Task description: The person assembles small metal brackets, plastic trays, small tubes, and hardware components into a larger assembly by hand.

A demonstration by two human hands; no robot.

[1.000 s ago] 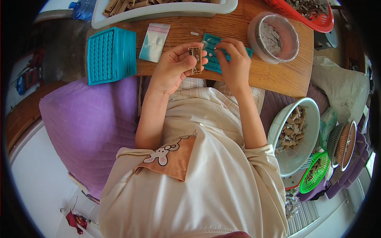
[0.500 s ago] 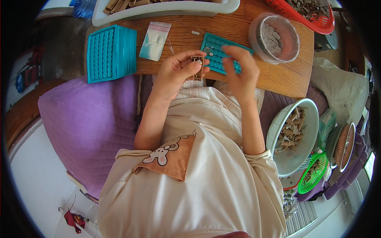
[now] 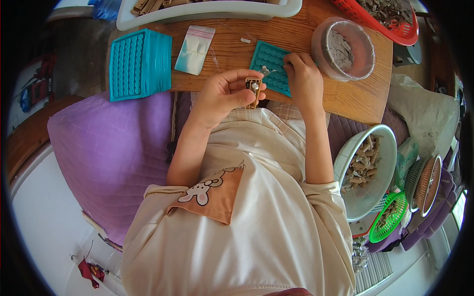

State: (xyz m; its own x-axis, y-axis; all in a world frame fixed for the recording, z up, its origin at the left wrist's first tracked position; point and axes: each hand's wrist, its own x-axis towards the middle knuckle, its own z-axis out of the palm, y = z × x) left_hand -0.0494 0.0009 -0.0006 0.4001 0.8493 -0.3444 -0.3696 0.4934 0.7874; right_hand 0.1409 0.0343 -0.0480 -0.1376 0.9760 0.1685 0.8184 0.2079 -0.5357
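Observation:
Between the thumb and fingers of my left hand [image 3: 221,97] is a small brown, open-sided plastic part [image 3: 253,92] with a shiny silvery round piece inside it. My right hand [image 3: 306,78] is over the right side of a teal tray [image 3: 274,81] with rows of round pockets. Its thumb and forefinger are pressed together near the pockets, and whatever they pinch is too small to make out. A small clear and whitish bit [image 3: 265,70] lies on the tray, close to the left fingertips.
Stacked teal trays [image 3: 129,66] and clear bags [image 3: 195,50] lie left on the wooden table [image 3: 227,42]. A round tub [image 3: 363,66] of grey pieces stands right. Behind are a white bin [image 3: 207,14] and a red basket [image 3: 402,34]. Lower right, a basin [image 3: 340,163] holds brown parts.
My right hand has come down onto the right part of the teal tray, its fingers closing. My left hand has shifted slightly right and nearer with the brown part, whose silvery piece now shows more.

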